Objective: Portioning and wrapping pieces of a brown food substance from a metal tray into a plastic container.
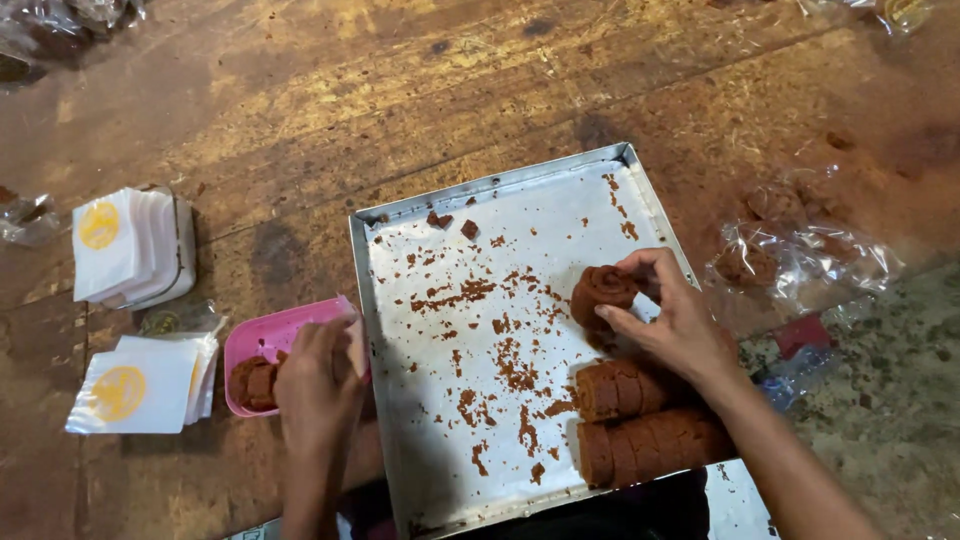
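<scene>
From up here I see my right hand (pixel 672 318) pinched shut around a round brown slice (pixel 601 293), thumb on one side and fingertips on the other, lifting it just off the metal tray (pixel 500 200); that edge grip looks chosen so the soft disc keeps its shape rather than crumbling like the bits scattered over the tray's floor. Two brown sliced rolls (pixel 640 425) lie side by side at the tray's near right corner, close under my wrist, so each slice comes off within easy reach. My left hand (pixel 318 385) rests on the pink tub (pixel 262 350), fingers curled over its right rim and gripping it; I judge it steadies the tub, which sits just beside the tray's left wall and already holds a few brown slices at its left end. Two stacks of white paper sachets (pixel 130 250) with a yellow round mark wait well apart on the wooden desk (pixel 300 90), left of the tub.

Much escapes me: my left hand covers most of the tub's inside, so I cannot count what lies there; the clear bags (pixel 800 255) right of the tray show brown lumps too glare-blurred to name; a red thing beneath them is half hidden; the tray's near edge is cut off by dark cloth.
</scene>
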